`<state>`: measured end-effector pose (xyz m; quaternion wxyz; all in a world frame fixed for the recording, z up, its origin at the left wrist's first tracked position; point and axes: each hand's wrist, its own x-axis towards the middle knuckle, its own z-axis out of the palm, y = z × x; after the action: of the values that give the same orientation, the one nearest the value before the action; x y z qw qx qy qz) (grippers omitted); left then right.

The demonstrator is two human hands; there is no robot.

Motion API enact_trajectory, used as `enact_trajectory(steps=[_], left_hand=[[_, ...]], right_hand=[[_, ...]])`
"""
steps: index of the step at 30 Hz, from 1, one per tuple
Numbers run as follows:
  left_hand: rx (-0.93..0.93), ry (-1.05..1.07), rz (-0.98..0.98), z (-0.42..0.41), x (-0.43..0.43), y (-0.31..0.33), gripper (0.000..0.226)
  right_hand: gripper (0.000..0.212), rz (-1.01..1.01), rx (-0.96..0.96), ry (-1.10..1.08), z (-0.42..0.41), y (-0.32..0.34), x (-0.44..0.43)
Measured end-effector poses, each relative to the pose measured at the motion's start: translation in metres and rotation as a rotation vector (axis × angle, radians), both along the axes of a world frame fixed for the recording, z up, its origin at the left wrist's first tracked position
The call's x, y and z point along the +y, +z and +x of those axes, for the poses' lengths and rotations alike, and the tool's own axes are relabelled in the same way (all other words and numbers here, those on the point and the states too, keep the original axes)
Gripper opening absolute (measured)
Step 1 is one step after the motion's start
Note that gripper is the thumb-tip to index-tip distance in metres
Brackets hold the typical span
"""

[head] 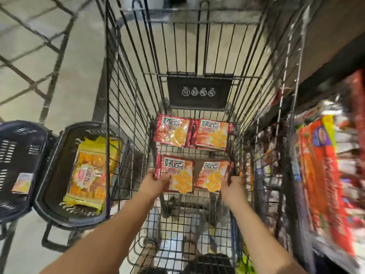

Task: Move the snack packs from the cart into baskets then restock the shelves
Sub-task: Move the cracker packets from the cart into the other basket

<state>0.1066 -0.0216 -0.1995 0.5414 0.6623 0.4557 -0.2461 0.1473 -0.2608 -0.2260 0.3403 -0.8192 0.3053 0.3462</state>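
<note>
Red snack packs lie in stacks on the floor of the wire cart (126, 107). Two stacks sit at the far end, a left one (172, 130) and a right one (212, 134). My left hand (158, 181) grips the near-left stack of packs (178, 175) at its lower left corner. My right hand (233, 184) holds the near-right stack of packs (212, 176) by its right edge. To the cart's left a dark basket (49, 171) holds yellow-orange snack packs (89, 171).
A second dark basket (11, 147) at the far left holds one small pack (22, 183). Store shelves with red and orange packets (324, 175) run close along the cart's right side. A black warning plate (198, 92) hangs on the cart's far wall. Tiled floor lies to the left.
</note>
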Motion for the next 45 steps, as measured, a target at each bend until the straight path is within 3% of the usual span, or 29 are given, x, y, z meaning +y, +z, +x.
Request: enact_trajectory(steps=[2, 5, 9, 10, 12, 13, 16, 19, 21, 25, 29, 36, 38, 40, 45], left_hand=[[-0.018, 0.000, -0.012, -0.010, 0.001, 0.021, 0.028], [-0.034, 0.011, -0.027, -0.024, 0.002, 0.053, 0.050], [-0.098, 0.012, -0.052, -0.038, 0.005, 0.096, 0.040], [-0.119, 0.022, -0.060, -0.041, 0.008, 0.102, 0.050], [-0.141, 0.013, -0.059, -0.050, 0.017, 0.101, 0.094], [-0.165, 0.014, -0.070, -0.054, 0.021, 0.104, 0.096], [-0.227, 0.019, -0.079, -0.060, 0.024, 0.151, 0.058], [-0.280, 0.112, -0.173, -0.064, 0.036, 0.177, 0.035], [-0.332, 0.156, -0.197, -0.070, 0.044, 0.193, 0.033], [-0.426, 0.248, -0.241, -0.083, 0.064, 0.214, 0.034], [-0.476, 0.330, -0.206, -0.107, 0.089, 0.228, 0.030], [-0.612, 0.519, -0.143, -0.182, 0.153, 0.244, 0.020], [-0.653, 0.585, -0.132, -0.214, 0.178, 0.248, 0.020], [-0.684, 0.659, -0.122, -0.253, 0.202, 0.254, 0.019], [-0.725, 0.844, -0.084, -0.370, 0.275, 0.262, 0.019]], right_hand=[[0.022, -0.019, -0.042, 0.016, -0.010, 0.030, -0.003], [0.037, -0.094, -0.101, 0.090, -0.027, 0.059, -0.005], [0.032, -0.084, -0.198, 0.120, -0.044, 0.098, -0.006], [0.032, -0.049, -0.220, 0.122, -0.048, 0.109, -0.007], [0.042, 0.026, -0.258, 0.091, -0.056, 0.129, -0.007], [0.049, 0.063, -0.273, 0.059, -0.060, 0.138, -0.008], [0.066, 0.251, -0.291, -0.065, -0.069, 0.154, -0.013], [0.033, 0.495, -0.291, -0.195, -0.070, 0.183, -0.015], [0.027, 0.610, -0.299, -0.227, -0.070, 0.194, -0.017], [0.076, 0.766, -0.311, -0.219, -0.061, 0.211, -0.004], [0.096, 0.925, -0.280, -0.089, -0.052, 0.225, 0.022], [0.066, 0.803, -0.410, 0.214, -0.079, 0.269, 0.107], [0.043, 0.791, -0.457, 0.270, -0.099, 0.286, 0.140], [0.033, 0.792, -0.500, 0.323, -0.122, 0.298, 0.178], [0.018, 0.868, -0.376, 0.372, -0.201, 0.299, 0.288]])
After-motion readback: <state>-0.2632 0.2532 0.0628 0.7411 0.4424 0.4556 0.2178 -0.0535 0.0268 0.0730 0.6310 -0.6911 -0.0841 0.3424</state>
